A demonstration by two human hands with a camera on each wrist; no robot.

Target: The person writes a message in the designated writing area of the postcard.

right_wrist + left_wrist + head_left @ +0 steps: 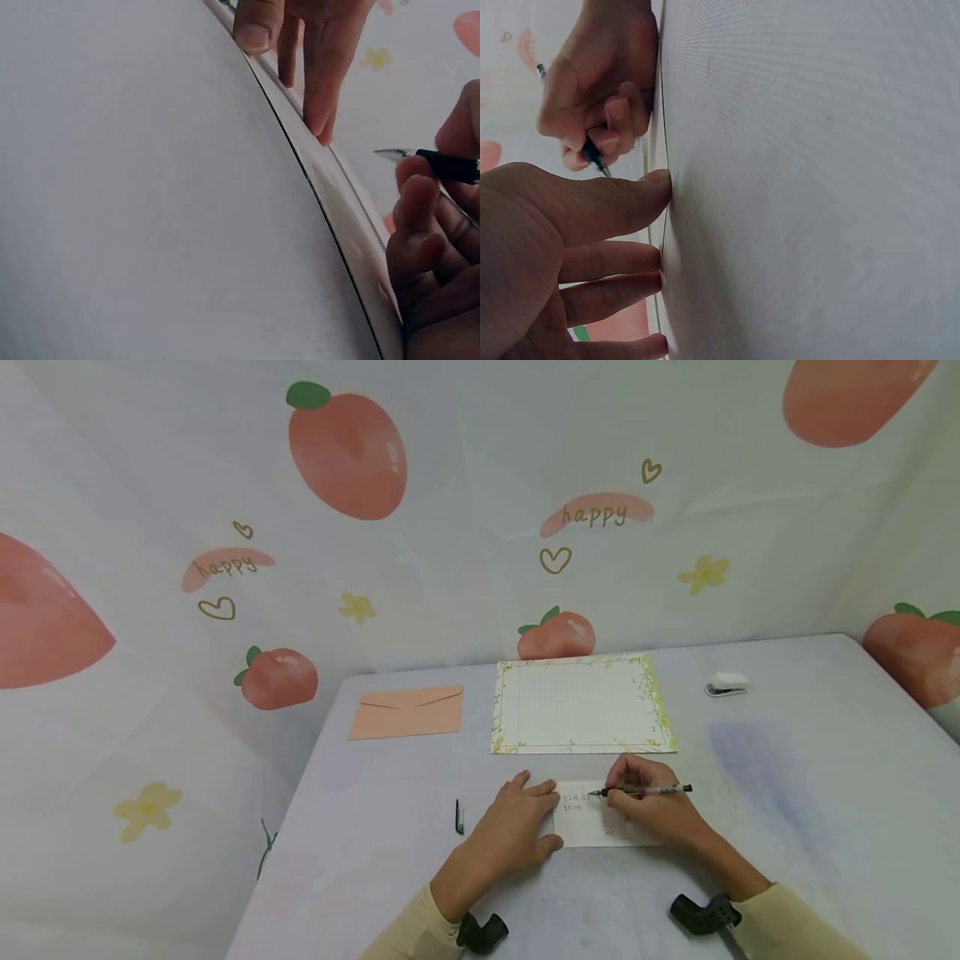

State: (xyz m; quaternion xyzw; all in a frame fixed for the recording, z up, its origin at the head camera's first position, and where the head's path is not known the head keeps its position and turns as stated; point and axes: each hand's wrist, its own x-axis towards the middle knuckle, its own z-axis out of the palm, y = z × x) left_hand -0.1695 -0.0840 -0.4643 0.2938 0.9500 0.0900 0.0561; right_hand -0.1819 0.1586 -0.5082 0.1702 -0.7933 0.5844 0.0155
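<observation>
A white card with small handwritten lines lies on the table in front of the person. At its left edge the left hand rests with fingers spread, its thumb and fingertips pressing the card's side. The right hand pinches a black-gripped pen over the card's upper part, the tip pointing left at the writing. In the right wrist view the pen's metal tip shows beyond the curled fingers. The right hand and forearm cover the card's right portion. A black pen cap lies left of the left hand.
Behind the card lies a floral-bordered sheet of lined paper. A peach-coloured envelope is at the back left, a small white stapler at the back right. A printed curtain hangs behind the table.
</observation>
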